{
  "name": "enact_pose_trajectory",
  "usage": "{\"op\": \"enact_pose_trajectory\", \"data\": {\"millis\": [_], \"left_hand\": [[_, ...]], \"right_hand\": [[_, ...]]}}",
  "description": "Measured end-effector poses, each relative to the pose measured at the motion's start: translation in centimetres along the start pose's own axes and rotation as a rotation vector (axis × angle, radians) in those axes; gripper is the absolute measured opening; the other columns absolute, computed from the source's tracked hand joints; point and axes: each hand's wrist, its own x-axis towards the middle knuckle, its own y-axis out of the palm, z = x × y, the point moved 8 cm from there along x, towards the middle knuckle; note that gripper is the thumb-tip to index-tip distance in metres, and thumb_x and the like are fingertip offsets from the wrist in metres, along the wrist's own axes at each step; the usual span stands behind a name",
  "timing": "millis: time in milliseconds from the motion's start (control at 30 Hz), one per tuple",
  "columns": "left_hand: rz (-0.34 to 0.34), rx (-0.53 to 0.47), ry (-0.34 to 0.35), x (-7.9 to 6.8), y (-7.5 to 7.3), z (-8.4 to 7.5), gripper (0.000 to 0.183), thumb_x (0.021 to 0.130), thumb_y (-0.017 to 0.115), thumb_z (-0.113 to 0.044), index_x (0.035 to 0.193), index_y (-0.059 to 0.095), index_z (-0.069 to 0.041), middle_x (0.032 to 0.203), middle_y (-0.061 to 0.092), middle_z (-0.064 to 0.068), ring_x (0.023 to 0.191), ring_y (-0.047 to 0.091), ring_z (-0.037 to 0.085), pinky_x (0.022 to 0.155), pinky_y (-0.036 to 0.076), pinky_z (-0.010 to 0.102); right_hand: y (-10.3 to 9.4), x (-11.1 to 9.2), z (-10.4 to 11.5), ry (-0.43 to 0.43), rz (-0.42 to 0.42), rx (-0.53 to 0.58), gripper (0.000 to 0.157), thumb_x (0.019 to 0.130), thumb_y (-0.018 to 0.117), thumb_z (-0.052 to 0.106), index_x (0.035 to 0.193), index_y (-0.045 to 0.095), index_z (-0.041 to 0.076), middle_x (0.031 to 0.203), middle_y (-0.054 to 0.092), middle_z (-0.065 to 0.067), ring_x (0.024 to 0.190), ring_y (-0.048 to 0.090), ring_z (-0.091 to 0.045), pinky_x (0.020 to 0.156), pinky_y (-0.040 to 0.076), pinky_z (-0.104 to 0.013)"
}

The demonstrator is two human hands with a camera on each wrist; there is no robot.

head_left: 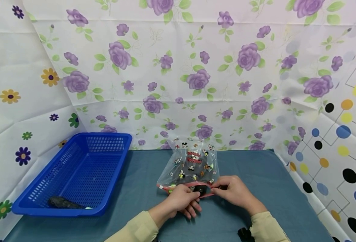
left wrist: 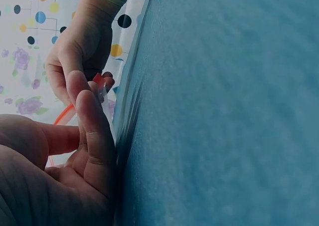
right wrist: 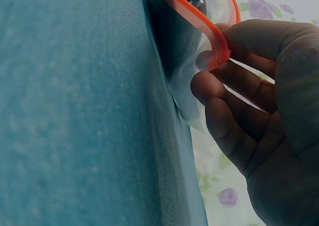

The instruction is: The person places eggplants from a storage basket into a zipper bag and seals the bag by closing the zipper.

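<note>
While two pale sleeves (head_left: 135,228) reach in from the near side of the bench (head_left: 141,174), the left hand (head_left: 182,200) appears to pinch the red rim (right wrist: 187,5) of a clear printed bag (head_left: 193,165), its thumb beside a dark glossy item (head_left: 201,190) in the mouth and its outer fingers extended loosely below. To its right, the right hand (head_left: 234,191) grasps the rim's right end between thumb and forefinger; whether its remaining fingers bear on the plastic cannot be told. The bag lies about midway between the left and right edges of the bench, its mouth towards the near edge and parted, its closed end reaching the far edge. Its long axis runs near to far, leaning slightly rightward at the far end, with the printed lettering inverted to the wearer. Risk, as judged: the item sits close to the mouth and could roll out if the rim is lifted unevenly or tilted towards the near edge; it could also jam between the two strips, and a hard sideways pull could slip the thin plastic from the fingers. Along the left edge stands a blue basket (head_left: 111,136), a long dark object (head_left: 64,202) lying at its near end. Beyond the far edge hangs a floral cloth (head_left: 166,64).
</note>
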Motion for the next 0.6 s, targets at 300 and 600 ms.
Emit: {"op": "enact_pose_trajectory", "data": {"millis": [300,600], "left_hand": [[-0.025,0.026,-0.004,0.37,-0.11,0.09,0.039,0.102,0.063,-0.033,0.097,0.073,0.004,0.081,0.076,0.019,0.048,0.066,0.013,0.043,0.054,0.03],[-0.035,0.027,-0.007,0.5,-0.21,0.18,0.039,0.102,0.064,-0.034,0.096,0.073,0.004,0.08,0.075,0.018,0.048,0.066,0.013,0.044,0.054,0.03]], "right_hand": [[-0.03,0.03,0.04,-0.004,-0.005,-0.006,0.004,0.093,0.078,0.033,0.094,0.081,0.032,0.085,0.07,0.019,0.064,0.062,-0.009,0.054,0.051,-0.028],[-0.01,-0.01,-0.08,-0.005,-0.012,-0.017,0.006,0.093,0.077,0.036,0.093,0.081,0.032,0.084,0.07,0.02,0.063,0.061,-0.006,0.054,0.051,-0.028]]}}
